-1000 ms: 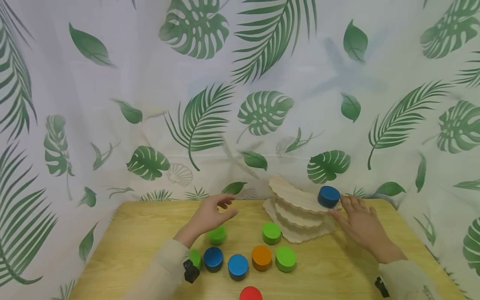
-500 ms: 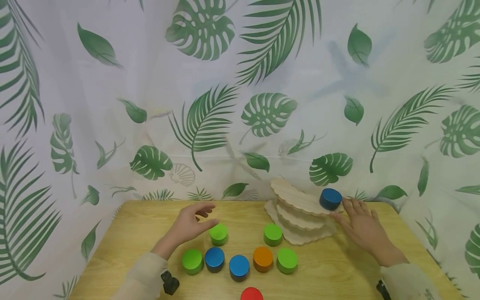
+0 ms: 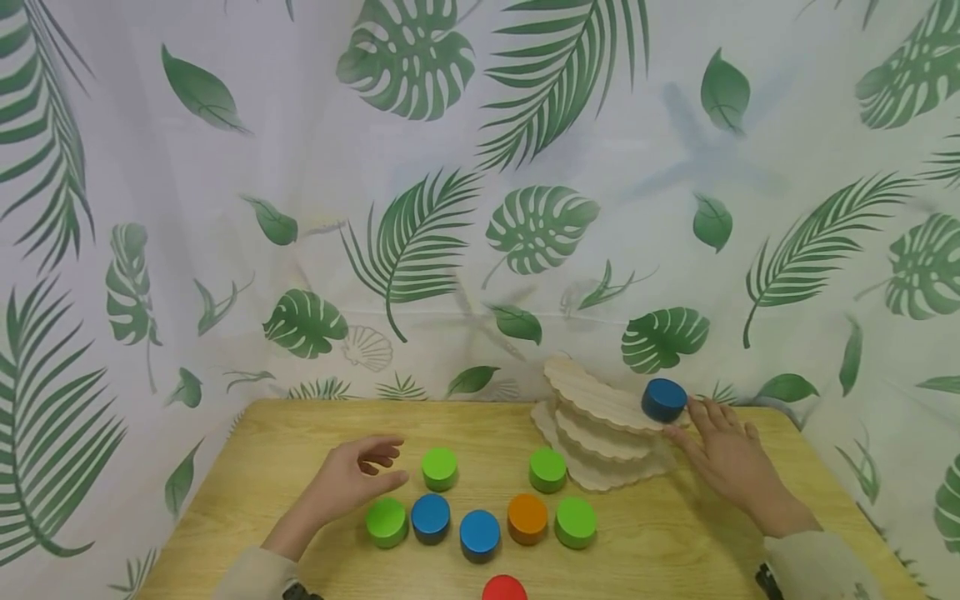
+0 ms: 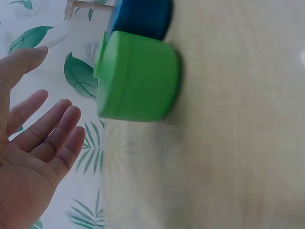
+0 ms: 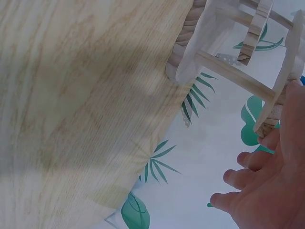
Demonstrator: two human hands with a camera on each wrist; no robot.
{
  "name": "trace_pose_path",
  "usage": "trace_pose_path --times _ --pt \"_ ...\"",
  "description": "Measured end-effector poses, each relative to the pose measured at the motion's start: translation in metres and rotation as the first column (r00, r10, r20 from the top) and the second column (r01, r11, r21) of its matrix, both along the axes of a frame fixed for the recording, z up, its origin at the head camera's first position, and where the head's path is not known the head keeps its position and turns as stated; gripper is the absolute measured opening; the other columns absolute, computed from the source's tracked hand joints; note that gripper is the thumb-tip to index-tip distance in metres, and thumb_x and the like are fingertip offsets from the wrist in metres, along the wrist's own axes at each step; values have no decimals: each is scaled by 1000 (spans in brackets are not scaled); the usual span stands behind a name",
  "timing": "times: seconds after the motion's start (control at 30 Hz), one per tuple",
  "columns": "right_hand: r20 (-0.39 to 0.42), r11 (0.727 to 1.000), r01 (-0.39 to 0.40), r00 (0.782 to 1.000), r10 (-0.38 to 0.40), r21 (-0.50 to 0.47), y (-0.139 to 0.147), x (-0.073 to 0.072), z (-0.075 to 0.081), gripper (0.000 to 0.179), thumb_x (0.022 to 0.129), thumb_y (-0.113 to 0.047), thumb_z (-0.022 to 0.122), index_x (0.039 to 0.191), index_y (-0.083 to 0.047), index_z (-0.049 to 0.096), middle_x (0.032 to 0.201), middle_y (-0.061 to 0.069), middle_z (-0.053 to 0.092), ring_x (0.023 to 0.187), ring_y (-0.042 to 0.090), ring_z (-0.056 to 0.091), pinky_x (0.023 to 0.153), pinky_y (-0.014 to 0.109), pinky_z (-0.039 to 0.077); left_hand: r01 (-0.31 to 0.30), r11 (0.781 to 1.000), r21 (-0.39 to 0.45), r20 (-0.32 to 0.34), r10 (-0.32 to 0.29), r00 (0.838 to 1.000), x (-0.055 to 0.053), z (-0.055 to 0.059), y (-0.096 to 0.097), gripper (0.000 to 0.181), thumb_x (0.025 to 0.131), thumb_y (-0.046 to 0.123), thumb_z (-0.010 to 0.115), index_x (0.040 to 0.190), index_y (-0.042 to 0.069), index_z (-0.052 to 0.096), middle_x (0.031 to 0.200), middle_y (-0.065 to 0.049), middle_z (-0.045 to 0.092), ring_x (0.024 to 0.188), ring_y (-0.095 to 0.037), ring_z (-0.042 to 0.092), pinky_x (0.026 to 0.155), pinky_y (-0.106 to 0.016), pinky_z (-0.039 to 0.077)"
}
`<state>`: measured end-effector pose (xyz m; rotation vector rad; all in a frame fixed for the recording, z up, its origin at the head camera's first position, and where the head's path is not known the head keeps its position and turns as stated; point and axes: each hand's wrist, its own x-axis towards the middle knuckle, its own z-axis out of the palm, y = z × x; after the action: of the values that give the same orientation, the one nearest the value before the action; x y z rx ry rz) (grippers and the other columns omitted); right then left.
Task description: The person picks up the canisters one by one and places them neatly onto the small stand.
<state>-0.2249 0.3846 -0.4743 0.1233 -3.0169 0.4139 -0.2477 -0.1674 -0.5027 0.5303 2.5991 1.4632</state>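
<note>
Over the left part of the wooden table my left hand (image 3: 352, 479) hovers, fingers loosely bent and thumb apart, holding nothing. A green round block (image 3: 387, 522) is closest to it; in the left wrist view that block (image 4: 138, 78) stands clear of the fingers. On the top tier of a wavy-edged, tiered wooden stand (image 3: 600, 400) sits a dark blue round block (image 3: 664, 400). My right hand (image 3: 731, 467) touches the right end of that tier beside the block, fingers spread and nearly straight. The right wrist view shows the fingers (image 5: 255, 161) around the tier's end.
In front of the stand stand several round blocks: greens (image 3: 547, 470), blues (image 3: 480, 535), an orange one (image 3: 527, 518) and a red one (image 3: 504, 588) at the lower frame edge. A leaf-print cloth (image 3: 450, 208) hangs behind the table (image 3: 652, 542).
My left hand has drawn back left and toward me, away from the rear green block, uncovering the left green one. My right hand stays at the stand. The view has shifted slightly.
</note>
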Motion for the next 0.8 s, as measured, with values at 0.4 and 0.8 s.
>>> trace_pose_path --times 0.4,0.8 --pt "2 1000 -6 1000 6 -11 -1 1 0 83 111 -57 39 160 11 30 160 45 26 146 67 25 109 86 20 -7 995 95 22 5 1000 32 -20 -25 54 92 24 83 135 -3 66 126 -22 73 112 -36 71 93 -27 59" --pt "-10 1000 -6 1000 6 3 0 0 3 81 112 -55 39 160 11 30 159 46 29 144 67 26 109 85 22 -64 997 37 153 58 986 52 -26 -41 61 88 30 87 138 2 66 129 -15 73 113 -24 72 93 -24 58"
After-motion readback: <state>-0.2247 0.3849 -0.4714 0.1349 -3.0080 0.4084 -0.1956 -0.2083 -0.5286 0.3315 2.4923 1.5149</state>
